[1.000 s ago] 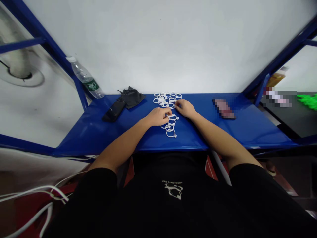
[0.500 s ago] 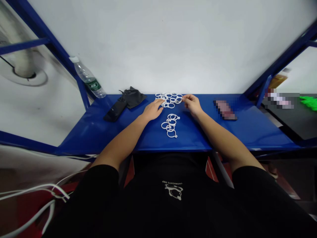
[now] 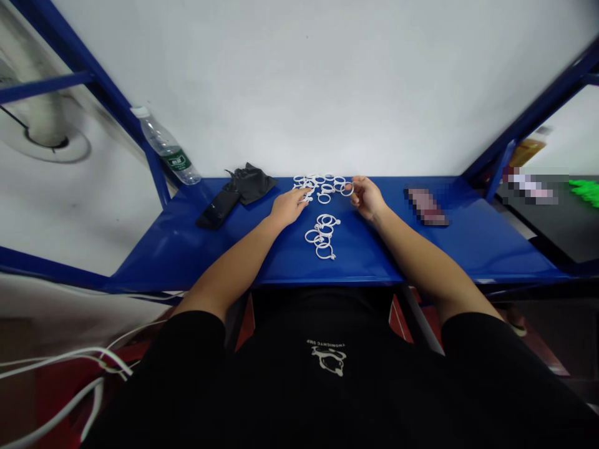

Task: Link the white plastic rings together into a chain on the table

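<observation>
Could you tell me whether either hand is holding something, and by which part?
The right hand seems to pinch a white ring by its right edge; the left hand's fingertips rest on the ring pile, with no clear hold.

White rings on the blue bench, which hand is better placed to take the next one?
Probably the right hand: its fingers sit at the outermost ring of the pile, while the left hand rests among clustered rings.

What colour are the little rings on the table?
The rings are white, shown best in the head view against the blue table.
</observation>
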A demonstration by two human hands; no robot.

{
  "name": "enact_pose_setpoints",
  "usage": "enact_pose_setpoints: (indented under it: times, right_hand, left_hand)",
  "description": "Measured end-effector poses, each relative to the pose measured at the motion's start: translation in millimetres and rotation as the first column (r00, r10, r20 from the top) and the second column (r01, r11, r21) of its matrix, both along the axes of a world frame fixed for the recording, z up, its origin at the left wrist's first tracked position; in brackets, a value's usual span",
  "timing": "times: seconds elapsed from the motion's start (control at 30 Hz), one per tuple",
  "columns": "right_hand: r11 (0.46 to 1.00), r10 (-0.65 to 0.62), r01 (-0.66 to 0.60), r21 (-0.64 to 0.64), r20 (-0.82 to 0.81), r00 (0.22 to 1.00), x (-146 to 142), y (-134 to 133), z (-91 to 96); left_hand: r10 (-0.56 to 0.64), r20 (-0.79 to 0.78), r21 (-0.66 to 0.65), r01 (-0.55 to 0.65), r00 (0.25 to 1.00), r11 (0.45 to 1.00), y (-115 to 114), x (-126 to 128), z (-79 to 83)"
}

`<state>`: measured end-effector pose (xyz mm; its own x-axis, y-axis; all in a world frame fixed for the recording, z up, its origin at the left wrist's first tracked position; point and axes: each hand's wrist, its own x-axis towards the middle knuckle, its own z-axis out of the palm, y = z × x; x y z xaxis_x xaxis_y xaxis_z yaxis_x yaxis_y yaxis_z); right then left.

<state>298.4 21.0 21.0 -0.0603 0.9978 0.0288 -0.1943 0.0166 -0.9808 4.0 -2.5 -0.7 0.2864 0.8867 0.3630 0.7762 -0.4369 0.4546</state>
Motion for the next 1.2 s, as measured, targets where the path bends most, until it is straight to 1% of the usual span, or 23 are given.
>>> enact_pose_setpoints:
  times: [0.1, 0.17, 0.33, 0.47, 0.63, 0.77, 0.87, 0.93, 1.0, 1.1, 1.2]
  right_hand:
    - [1.000, 0.006, -0.006, 0.008, 0.032, 0.999, -1, -1, 0.3]
    - [1.000, 0.010, -0.011, 0.005, 0.044, 0.999, -2, -3, 0.1]
    - [1.000, 0.008, -0.007, -0.014, 0.026, 1.000, -5, -4, -1.1]
    - [1.000, -0.010, 0.010, 0.003, 0.045, 0.999, -5, -4, -1.3]
    - [1.000, 0.009, -0.010, 0.025, 0.037, 0.999, -7, -5, 0.3]
    - [0.999, 0.020, -0.023, 0.036, 0.065, 0.998, -10, -7, 0.9]
    - [0.995, -0.016, 0.003, 0.095, 0.139, 0.990, -9, -7, 0.1]
    - [0.985, -0.054, 0.016, 0.175, 0.221, 0.974, -8, -8, -0.6]
    - [0.967, -0.076, -0.010, 0.256, 0.321, 0.944, -7, -9, -1.3]
    - [0.936, -0.040, -0.132, 0.327, 0.470, 0.882, -8, -14, -2.1]
    - [0.890, 0.014, -0.279, 0.360, 0.592, 0.806, -11, -19, -3.3]
  left_hand:
    - [0.039, 0.061, 0.003, -0.039, 0.997, 0.999, 2, 0, 0.9]
    - [0.041, 0.073, -0.011, -0.040, 0.996, 0.999, 2, 0, 1.9]
    - [0.069, 0.094, -0.019, -0.068, 0.993, 0.998, 4, 1, 2.1]
    - [0.091, 0.163, -0.018, -0.089, 0.982, 0.996, 5, 1, 0.2]
    - [0.113, 0.295, 0.009, -0.121, 0.949, 0.993, 4, 0, -0.8]
    - [0.082, 0.304, 0.059, -0.105, 0.949, 0.993, 1, 0, 1.4]
    - [0.056, 0.283, 0.087, -0.084, 0.957, 0.993, -3, 2, 3.7]
    - [0.050, 0.285, 0.105, -0.084, 0.957, 0.991, -5, 3, 5.3]
    - [0.038, 0.287, 0.130, -0.078, 0.957, 0.988, -6, 4, 6.7]
    - [0.013, 0.275, 0.159, -0.059, 0.961, 0.986, -7, 4, 7.8]
    - [0.045, 0.287, 0.146, -0.090, 0.957, 0.985, -7, 3, 6.8]
